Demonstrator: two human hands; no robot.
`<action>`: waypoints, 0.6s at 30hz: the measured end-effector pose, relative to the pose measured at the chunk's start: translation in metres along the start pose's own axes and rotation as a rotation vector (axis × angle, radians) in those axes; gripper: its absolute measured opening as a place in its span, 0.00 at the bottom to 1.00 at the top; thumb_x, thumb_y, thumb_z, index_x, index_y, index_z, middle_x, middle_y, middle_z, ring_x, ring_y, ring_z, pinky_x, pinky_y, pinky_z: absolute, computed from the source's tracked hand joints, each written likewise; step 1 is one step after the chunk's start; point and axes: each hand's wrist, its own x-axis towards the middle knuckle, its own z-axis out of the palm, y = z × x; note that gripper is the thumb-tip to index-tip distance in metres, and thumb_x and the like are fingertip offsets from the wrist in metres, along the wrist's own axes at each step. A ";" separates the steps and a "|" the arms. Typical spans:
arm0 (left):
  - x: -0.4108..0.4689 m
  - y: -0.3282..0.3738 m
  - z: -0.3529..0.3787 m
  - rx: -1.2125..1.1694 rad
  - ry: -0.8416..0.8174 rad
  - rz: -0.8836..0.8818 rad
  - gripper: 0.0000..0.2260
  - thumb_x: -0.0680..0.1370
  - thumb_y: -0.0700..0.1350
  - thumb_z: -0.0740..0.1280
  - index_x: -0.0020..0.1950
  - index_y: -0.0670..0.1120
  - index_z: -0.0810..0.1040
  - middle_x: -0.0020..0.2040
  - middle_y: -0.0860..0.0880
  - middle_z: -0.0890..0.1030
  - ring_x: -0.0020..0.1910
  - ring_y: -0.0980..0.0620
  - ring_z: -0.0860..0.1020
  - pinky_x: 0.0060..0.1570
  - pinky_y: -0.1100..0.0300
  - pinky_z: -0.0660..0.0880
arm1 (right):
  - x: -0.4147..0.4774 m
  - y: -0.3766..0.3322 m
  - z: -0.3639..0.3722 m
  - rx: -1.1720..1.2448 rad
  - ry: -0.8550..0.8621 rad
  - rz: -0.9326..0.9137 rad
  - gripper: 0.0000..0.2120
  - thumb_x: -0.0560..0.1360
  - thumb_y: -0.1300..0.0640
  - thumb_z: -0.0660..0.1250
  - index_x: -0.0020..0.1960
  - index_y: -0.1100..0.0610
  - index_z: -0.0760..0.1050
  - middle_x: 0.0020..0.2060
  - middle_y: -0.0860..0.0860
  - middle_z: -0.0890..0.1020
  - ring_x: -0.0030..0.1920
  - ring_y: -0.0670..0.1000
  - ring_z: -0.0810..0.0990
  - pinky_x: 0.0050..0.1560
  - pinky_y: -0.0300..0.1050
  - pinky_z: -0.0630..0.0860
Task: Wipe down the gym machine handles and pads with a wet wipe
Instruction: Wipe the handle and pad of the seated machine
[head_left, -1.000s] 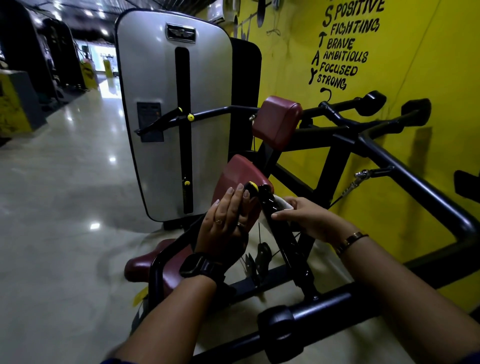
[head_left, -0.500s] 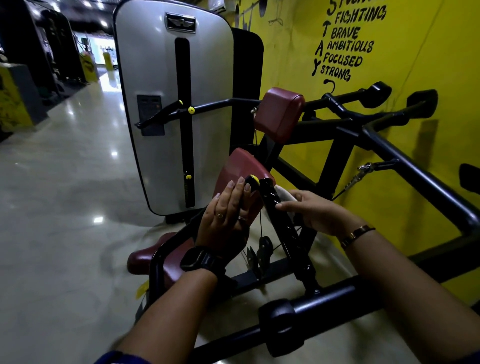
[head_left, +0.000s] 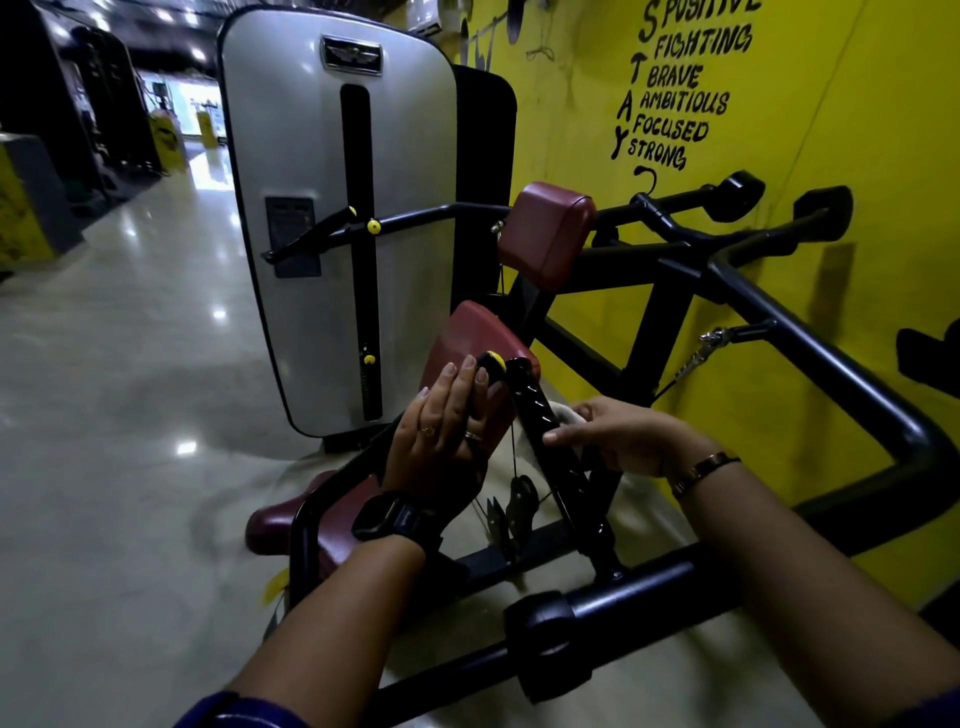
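Strokes should run the whole length of the black post (head_left: 533, 406); right grip (head_left: 621, 441) pinches the wet wipe (head_left: 563, 414) (left grip (head_left: 441, 441), fingers flat, braces the maroon pad (head_left: 467, 332)).

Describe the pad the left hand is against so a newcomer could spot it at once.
Find the tall grey weight-stack cover beside the yellow wall. Right of its base sit three maroon pads; this pad is the tilted middle one. Only it has the left hand flat against it and a yellow-capped knob beside it.
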 end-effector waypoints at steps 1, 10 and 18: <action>0.000 0.000 0.000 0.000 -0.005 -0.003 0.20 0.84 0.45 0.48 0.73 0.41 0.67 0.69 0.44 0.75 0.69 0.47 0.71 0.67 0.53 0.66 | -0.002 0.000 0.000 -0.029 -0.033 0.043 0.21 0.70 0.54 0.71 0.56 0.67 0.72 0.42 0.55 0.81 0.36 0.48 0.82 0.36 0.38 0.78; -0.002 -0.001 0.002 0.023 -0.018 0.002 0.21 0.83 0.46 0.47 0.73 0.41 0.68 0.71 0.44 0.72 0.69 0.47 0.71 0.68 0.53 0.66 | -0.036 0.010 -0.004 -0.042 0.008 0.084 0.26 0.69 0.44 0.69 0.55 0.65 0.75 0.43 0.60 0.81 0.42 0.58 0.81 0.45 0.55 0.79; 0.002 0.002 -0.001 0.006 -0.032 -0.030 0.21 0.83 0.45 0.47 0.72 0.41 0.70 0.69 0.44 0.75 0.69 0.47 0.71 0.67 0.53 0.66 | -0.068 0.018 0.073 -0.529 0.340 0.048 0.24 0.80 0.45 0.60 0.72 0.55 0.63 0.57 0.52 0.78 0.56 0.52 0.78 0.58 0.50 0.74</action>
